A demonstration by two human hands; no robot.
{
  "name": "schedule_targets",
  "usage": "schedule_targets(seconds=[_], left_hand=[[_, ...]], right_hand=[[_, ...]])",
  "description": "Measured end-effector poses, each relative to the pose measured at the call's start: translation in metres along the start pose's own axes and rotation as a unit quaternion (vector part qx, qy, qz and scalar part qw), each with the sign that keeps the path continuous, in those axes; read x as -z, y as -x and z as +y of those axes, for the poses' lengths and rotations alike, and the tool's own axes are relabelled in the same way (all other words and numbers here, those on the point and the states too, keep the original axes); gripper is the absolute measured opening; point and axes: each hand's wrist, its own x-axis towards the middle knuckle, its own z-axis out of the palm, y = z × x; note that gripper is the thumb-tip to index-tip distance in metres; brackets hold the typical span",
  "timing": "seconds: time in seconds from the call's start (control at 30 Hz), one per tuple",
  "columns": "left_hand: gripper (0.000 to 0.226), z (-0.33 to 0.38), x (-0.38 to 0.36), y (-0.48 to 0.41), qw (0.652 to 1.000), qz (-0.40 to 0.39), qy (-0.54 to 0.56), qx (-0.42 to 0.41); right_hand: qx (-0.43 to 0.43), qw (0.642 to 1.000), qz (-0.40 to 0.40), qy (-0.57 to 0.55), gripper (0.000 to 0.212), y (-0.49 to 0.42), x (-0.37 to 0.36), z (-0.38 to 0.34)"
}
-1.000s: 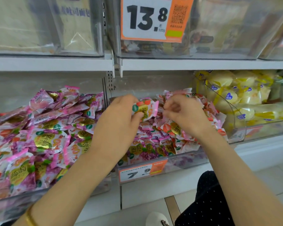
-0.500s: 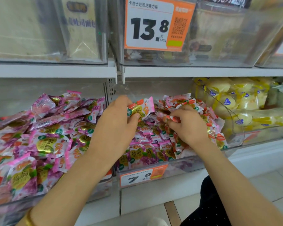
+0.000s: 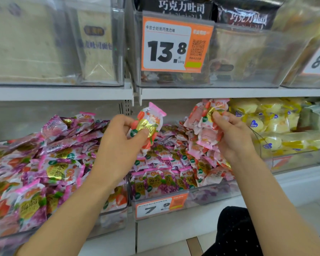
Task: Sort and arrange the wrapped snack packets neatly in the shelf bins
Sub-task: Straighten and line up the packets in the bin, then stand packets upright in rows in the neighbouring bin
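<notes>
Snack packets (image 3: 166, 163) heap in the clear bin (image 3: 207, 196) at lower centre. Above them, the left hand (image 3: 118, 143) pinches one strawberry packet (image 3: 150, 122) mid-frame; the right hand (image 3: 233, 137) clutches a bunch (image 3: 205, 126) centre-right. Behind, upper centre, a price tag (image 3: 174, 45) reads 13.8.

White shelves (image 3: 63, 93) stand above a pale tiled floor (image 3: 316, 218) in even light.

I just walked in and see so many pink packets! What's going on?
A person is sorting wrapped snacks at a shop shelf. The left hand pinches one strawberry-printed packet above the middle bin. The right hand grips a bunch of similar packets over the same bin, which holds red and purple packets mixed. The left bin is heaped with mostly purple ones.
</notes>
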Motion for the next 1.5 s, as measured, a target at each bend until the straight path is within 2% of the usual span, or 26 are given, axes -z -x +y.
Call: schedule_targets(seconds=[0.1, 0.17, 0.2, 0.27, 0.3, 0.5, 0.6, 0.7, 0.77, 0.87, 0.97, 1.1, 1.2, 1.3, 1.37, 1.43, 1.5], left_hand=[[0.012, 0.0, 0.007, 0.003, 0.998, 0.002, 0.053, 0.041], [0.011, 0.0, 0.013, 0.006, 0.994, 0.0, 0.085, 0.067], [0.011, 0.001, 0.017, 0.008, 0.991, -0.003, 0.105, 0.078], [0.015, 0.001, 0.026, 0.014, 0.987, -0.007, 0.131, 0.097], [0.016, 0.0, 0.033, 0.017, 0.986, -0.008, 0.129, 0.105], [0.017, -0.01, 0.085, 0.044, 0.98, 0.018, 0.125, 0.155], [0.026, -0.027, 0.125, 0.054, 0.987, 0.063, 0.049, 0.136], [0.023, -0.044, 0.176, 0.063, 0.98, 0.154, -0.009, 0.126], [0.025, -0.054, 0.209, 0.068, 0.965, 0.214, -0.085, 0.123], [0.034, -0.07, 0.242, 0.074, 0.946, 0.242, -0.178, 0.121], [0.033, -0.082, 0.244, 0.071, 0.944, 0.218, -0.22, 0.112], [0.025, -0.092, 0.235, 0.04, 0.939, 0.166, -0.275, 0.121], [0.026, -0.103, 0.238, 0.018, 0.914, 0.109, -0.363, 0.143], [0.033, -0.124, 0.241, 0.009, 0.875, 0.017, -0.45, 0.181], [0.038, -0.133, 0.243, 0.008, 0.853, -0.008, -0.494, 0.169], [0.034, -0.137, 0.244, 0.009, 0.839, -0.022, -0.525, 0.138], [0.033, -0.136, 0.247, 0.013, 0.846, -0.026, -0.519, 0.12]], right_hand=[[-0.105, 0.988, -0.014, -0.11, 0.014, 0.008, -0.008, -0.001], [-0.196, 0.972, -0.055, -0.117, 0.01, 0.016, -0.013, -0.002], [-0.234, 0.962, -0.089, -0.113, 0.02, 0.023, -0.018, -0.003], [-0.283, 0.939, -0.165, -0.108, 0.057, 0.037, -0.029, -0.002], [-0.296, 0.93, -0.196, -0.098, 0.068, 0.045, -0.037, -0.001], [-0.259, 0.912, -0.314, -0.039, 0.058, 0.092, -0.103, 0.012], [-0.261, 0.901, -0.346, -0.02, 0.03, 0.114, -0.143, 0.022], [-0.249, 0.907, -0.339, 0.019, 0.007, 0.129, -0.182, 0.039], [-0.229, 0.914, -0.33, 0.064, 0.014, 0.134, -0.203, 0.054], [-0.185, 0.915, -0.322, 0.155, 0.015, 0.134, -0.231, 0.076], [-0.139, 0.911, -0.306, 0.24, 0.013, 0.13, -0.254, 0.09], [-0.118, 0.913, -0.278, 0.275, 0.015, 0.122, -0.272, 0.098], [-0.13, 0.914, -0.277, 0.266, 0.009, 0.121, -0.276, 0.1], [-0.124, 0.914, -0.28, 0.266, 0.011, 0.117, -0.276, 0.103], [-0.12, 0.912, -0.278, 0.278, 0.008, 0.115, -0.277, 0.105], [-0.121, 0.91, -0.281, 0.281, 0.011, 0.114, -0.279, 0.107], [-0.118, 0.908, -0.288, 0.279, 0.01, 0.113, -0.284, 0.109]])
